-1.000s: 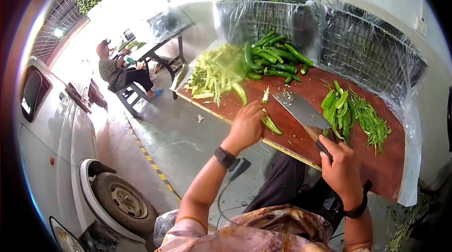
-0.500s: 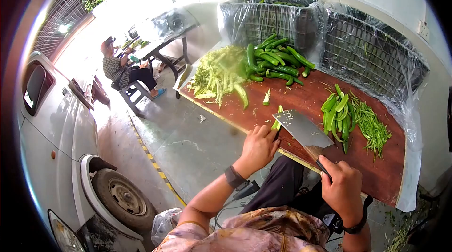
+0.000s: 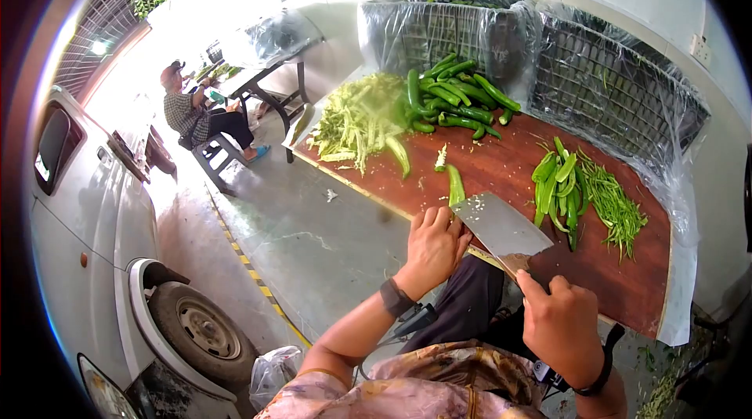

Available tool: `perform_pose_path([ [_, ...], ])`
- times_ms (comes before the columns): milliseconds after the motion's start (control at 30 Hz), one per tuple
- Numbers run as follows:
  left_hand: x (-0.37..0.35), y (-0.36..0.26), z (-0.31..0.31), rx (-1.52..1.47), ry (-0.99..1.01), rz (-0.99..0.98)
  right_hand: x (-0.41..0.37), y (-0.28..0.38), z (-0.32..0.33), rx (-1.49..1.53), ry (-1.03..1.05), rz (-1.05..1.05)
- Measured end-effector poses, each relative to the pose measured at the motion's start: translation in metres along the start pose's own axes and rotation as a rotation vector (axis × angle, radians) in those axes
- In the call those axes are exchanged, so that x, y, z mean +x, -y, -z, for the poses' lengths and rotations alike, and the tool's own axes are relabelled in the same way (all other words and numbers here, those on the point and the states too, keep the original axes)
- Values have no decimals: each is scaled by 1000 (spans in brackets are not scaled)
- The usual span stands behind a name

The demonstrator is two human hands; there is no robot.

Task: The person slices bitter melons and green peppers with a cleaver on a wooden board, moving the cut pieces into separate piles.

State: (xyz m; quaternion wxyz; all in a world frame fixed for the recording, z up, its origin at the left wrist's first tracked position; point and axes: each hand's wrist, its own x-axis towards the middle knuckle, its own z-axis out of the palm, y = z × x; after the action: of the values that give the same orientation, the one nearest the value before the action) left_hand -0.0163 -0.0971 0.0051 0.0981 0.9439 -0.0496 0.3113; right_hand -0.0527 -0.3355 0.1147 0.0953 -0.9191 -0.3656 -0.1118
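My right hand [image 3: 565, 329] is closed round the handle of a cleaver [image 3: 501, 225], with the index finger stretched along toward the blade. The broad blade lies nearly flat over the board's front edge, dotted with pale seeds. My left hand [image 3: 435, 251] is closed, its fingers bent at the near end of a green pepper piece [image 3: 456, 184] beside the blade's far corner. The fingertips are partly hidden. A small pale pepper core [image 3: 441, 157] lies just beyond. Right of the blade are flattened green pepper pieces [image 3: 558, 188] and a heap of thin green shreds [image 3: 615, 204].
Whole green peppers [image 3: 462, 98] are heaped at the back of the red-brown board [image 3: 501, 157], beside a pile of pale pepper cores [image 3: 356, 117]. Plastic-covered crates [image 3: 611, 78] stand behind. A person [image 3: 196, 110] sits at another table; a vehicle [image 3: 110, 207] is parked left.
The pepper piece now lies with its green skin showing and reaches farther past my left hand. The cleaver blade has shifted slightly toward me, and my right index finger has straightened along the handle.
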Motion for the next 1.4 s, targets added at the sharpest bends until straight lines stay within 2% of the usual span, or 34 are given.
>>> perform_pose_path([
  [267, 4, 5, 0, -27, -15, -19, 6, -4, -22, -10, -44, 54],
  [500, 6, 8, -1, -38, -9, -17, 50, -4, -54, -26, -109, 125],
  [633, 4, 9, 3, -74, 16, 20, 78, -7, -71, -1, -137, 81],
  [733, 2, 13, 1, -94, -83, 33, 78, -17, -64, 198, -291, 18],
  [800, 3, 16, 2, -130, -13, 41, 69, -24, -52, 214, -338, 13],
  [933, 14, 18, -10, -220, -14, 59, 43, -44, -41, 276, -424, -21],
  [1000, 29, 10, -9, -363, 103, 140, 31, -49, -38, 252, -480, -40],
  [1033, 38, 5, -11, -362, 98, 143, 27, -48, -33, 252, -480, -34],
  [1100, 58, -4, -15, -538, -34, 7, 21, -46, -25, 261, -493, -124],
  [1133, 64, 0, -14, -534, -38, 7, 18, -46, -24, 242, -480, -145],
  [1200, 77, 15, -15, -322, -126, -98, 14, -49, -25, 235, -519, -103],
  [1267, 78, 46, -14, -87, -54, 10, 8, -50, -25, 227, -557, -65],
  [1367, 68, 92, -15, 325, 2, 192, 0, -45, -22, 213, -448, -74],
  [1400, 65, 100, -12, 328, 2, 191, 0, -42, -25, 238, -429, -67],
])
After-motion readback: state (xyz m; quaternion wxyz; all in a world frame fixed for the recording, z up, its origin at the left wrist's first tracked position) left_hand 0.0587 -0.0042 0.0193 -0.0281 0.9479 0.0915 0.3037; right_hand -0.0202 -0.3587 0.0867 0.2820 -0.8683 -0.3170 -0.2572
